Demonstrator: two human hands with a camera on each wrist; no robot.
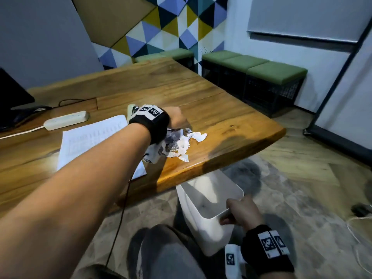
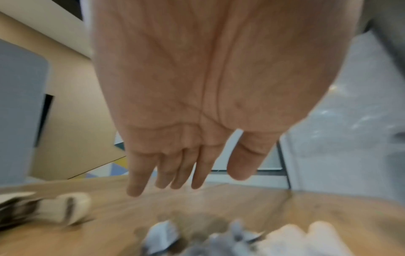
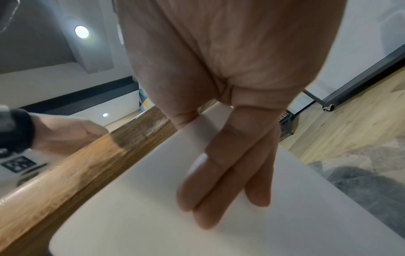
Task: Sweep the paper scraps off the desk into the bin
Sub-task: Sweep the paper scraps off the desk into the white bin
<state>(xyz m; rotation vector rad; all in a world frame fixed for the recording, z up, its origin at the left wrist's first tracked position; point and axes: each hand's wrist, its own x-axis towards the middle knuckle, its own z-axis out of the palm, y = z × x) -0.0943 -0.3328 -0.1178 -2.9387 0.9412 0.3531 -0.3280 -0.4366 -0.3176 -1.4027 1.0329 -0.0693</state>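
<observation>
A heap of torn paper scraps point(image 1: 181, 142) lies near the right front edge of the wooden desk point(image 1: 221, 115). My left hand point(image 1: 177, 117) is at the far side of the heap, just above the desk. The left wrist view shows the left hand point(image 2: 186, 181) flat with straight fingers, and the scraps point(image 2: 197, 239) blurred under the wrist. A white bin point(image 1: 209, 200) is tilted below the desk edge point(image 3: 87, 164). My right hand point(image 1: 239, 210) grips its near rim. My right fingers point(image 3: 219, 187) lie along the bin wall point(image 3: 131, 216), the thumb on the other side.
A white printed sheet point(image 1: 92, 141) lies on the desk left of the scraps. Behind it are a power strip point(image 1: 66, 120) and a dark monitor point(image 1: 12, 97). Green benches point(image 1: 253, 67) stand by the wall. A grey rug point(image 1: 281, 188) covers the floor under the bin.
</observation>
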